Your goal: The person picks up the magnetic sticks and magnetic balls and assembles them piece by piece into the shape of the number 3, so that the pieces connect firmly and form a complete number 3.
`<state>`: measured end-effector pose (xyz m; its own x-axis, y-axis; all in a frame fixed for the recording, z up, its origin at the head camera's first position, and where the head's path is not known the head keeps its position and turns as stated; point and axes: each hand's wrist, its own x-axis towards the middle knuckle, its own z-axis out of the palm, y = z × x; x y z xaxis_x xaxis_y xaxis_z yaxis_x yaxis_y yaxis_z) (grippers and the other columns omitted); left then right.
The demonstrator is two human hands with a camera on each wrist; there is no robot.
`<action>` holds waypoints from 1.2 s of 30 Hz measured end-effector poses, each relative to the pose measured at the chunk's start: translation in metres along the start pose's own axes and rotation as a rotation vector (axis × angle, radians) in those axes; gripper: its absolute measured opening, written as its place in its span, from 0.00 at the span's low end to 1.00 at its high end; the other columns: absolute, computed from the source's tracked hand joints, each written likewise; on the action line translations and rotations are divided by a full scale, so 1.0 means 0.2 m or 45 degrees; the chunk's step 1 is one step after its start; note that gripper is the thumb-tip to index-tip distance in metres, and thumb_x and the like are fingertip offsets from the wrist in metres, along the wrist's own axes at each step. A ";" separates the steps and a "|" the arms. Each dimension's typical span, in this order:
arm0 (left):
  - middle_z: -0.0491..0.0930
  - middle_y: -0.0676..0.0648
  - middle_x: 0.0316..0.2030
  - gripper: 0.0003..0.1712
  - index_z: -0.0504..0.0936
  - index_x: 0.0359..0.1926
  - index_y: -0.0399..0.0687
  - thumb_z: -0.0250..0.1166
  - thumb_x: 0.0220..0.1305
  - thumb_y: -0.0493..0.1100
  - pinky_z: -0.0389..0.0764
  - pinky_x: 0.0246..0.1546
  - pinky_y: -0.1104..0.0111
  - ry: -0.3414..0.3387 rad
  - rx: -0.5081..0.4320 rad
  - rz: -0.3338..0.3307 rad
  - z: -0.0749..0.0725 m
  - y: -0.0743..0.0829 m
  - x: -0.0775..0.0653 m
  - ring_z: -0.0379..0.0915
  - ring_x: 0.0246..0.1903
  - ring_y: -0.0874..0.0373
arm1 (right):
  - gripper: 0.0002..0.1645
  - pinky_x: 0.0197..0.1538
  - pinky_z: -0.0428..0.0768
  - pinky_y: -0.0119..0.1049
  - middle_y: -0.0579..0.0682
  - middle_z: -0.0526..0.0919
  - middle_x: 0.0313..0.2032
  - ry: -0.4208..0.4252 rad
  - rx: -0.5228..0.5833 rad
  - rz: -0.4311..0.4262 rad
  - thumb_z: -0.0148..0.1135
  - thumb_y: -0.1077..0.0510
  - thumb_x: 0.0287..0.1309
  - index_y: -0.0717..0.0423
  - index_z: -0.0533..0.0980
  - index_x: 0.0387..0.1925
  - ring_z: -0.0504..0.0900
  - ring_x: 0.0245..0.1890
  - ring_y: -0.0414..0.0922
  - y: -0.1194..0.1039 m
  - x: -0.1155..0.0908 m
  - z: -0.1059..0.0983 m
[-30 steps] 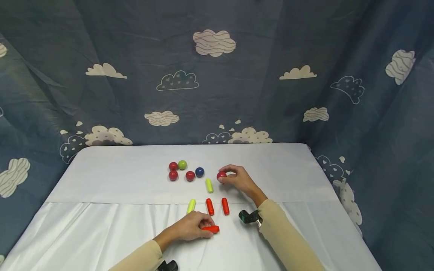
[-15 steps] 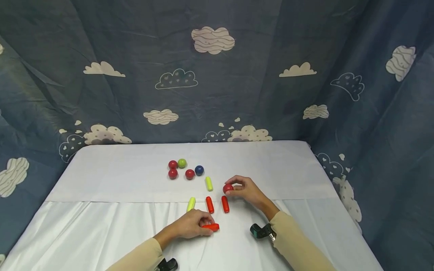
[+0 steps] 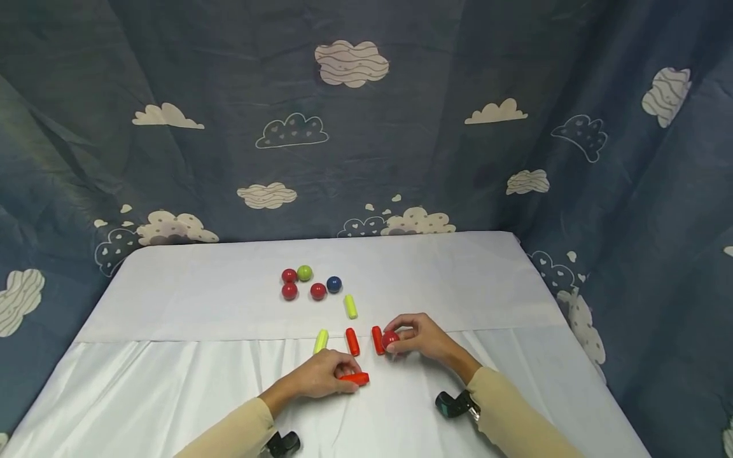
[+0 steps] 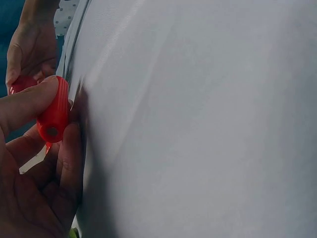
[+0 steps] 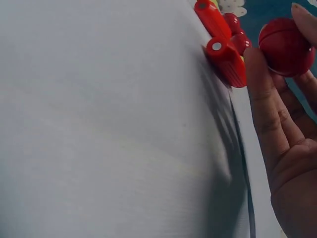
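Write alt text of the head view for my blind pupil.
A person's right grip holds a red ball and the left grip a red stick at a white table. Two more red sticks and two yellow sticks lie nearby; farther back are three red balls, a green ball and a blue ball.

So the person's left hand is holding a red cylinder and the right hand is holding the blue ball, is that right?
Not quite: the right hand holds a red ball, as the right wrist view shows. The left hand does hold a red cylinder.
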<state>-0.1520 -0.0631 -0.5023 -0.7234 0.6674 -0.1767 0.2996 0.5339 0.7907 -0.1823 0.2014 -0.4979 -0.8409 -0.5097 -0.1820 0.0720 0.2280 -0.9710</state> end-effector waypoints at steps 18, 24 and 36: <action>0.71 0.58 0.25 0.10 0.84 0.40 0.47 0.71 0.57 0.42 0.66 0.29 0.74 -0.006 -0.019 0.017 -0.01 0.02 0.01 0.64 0.25 0.67 | 0.23 0.35 0.77 0.30 0.55 0.84 0.29 -0.097 -0.122 0.020 0.74 0.69 0.42 0.65 0.77 0.44 0.80 0.26 0.41 0.01 -0.08 0.06; 0.71 0.57 0.25 0.11 0.84 0.41 0.47 0.71 0.57 0.43 0.66 0.28 0.73 -0.012 -0.023 0.006 -0.02 0.02 0.00 0.64 0.26 0.66 | 0.21 0.27 0.76 0.30 0.52 0.83 0.23 -0.084 -0.240 0.038 0.77 0.65 0.40 0.61 0.80 0.40 0.77 0.20 0.38 0.03 -0.08 0.09; 0.72 0.58 0.25 0.11 0.84 0.41 0.47 0.71 0.57 0.43 0.67 0.29 0.74 -0.023 -0.021 -0.008 -0.02 0.02 0.00 0.65 0.26 0.67 | 0.21 0.27 0.74 0.28 0.46 0.82 0.23 -0.055 -0.359 -0.017 0.79 0.62 0.39 0.56 0.82 0.40 0.76 0.20 0.36 0.03 -0.08 0.14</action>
<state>-0.1524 -0.0630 -0.4968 -0.7139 0.6735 -0.1918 0.2849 0.5295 0.7990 -0.1529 0.1871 -0.5053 -0.8167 -0.5476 -0.1818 -0.0961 0.4398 -0.8930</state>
